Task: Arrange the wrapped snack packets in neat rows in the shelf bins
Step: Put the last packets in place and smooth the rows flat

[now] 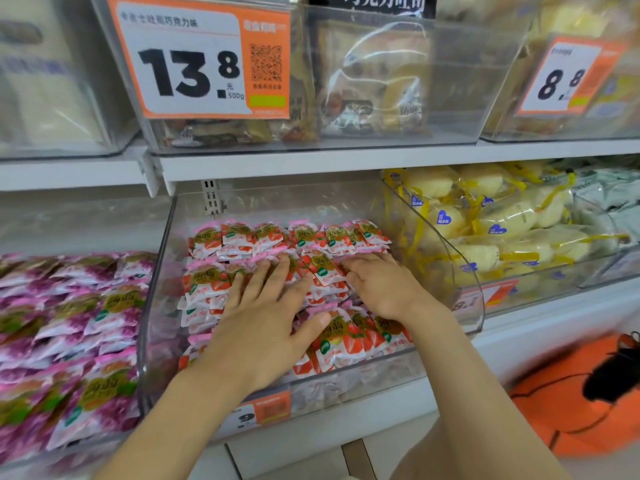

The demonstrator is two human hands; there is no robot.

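A clear plastic shelf bin [157, 271] on the middle shelf holds several red-and-white strawberry snack packets [242, 239] lying in rough rows. My left hand [263, 317] rests flat on the packets in the middle of the bin, fingers spread and pointing to the back. My right hand [384, 285] lies beside it on the right, fingers curled down onto the packets of the middle row. One packet [325, 268] shows between the two hands. Whether the right fingers pinch a packet is hidden.
To the left lies a bin of purple grape packets [69, 334]. On the right a bin holds yellow wrapped snacks [502, 220]. Upper-shelf bins carry price tags 13.8 [194, 64] and 8.8 [561, 77]. An orange basket [581, 393] sits low at the right.
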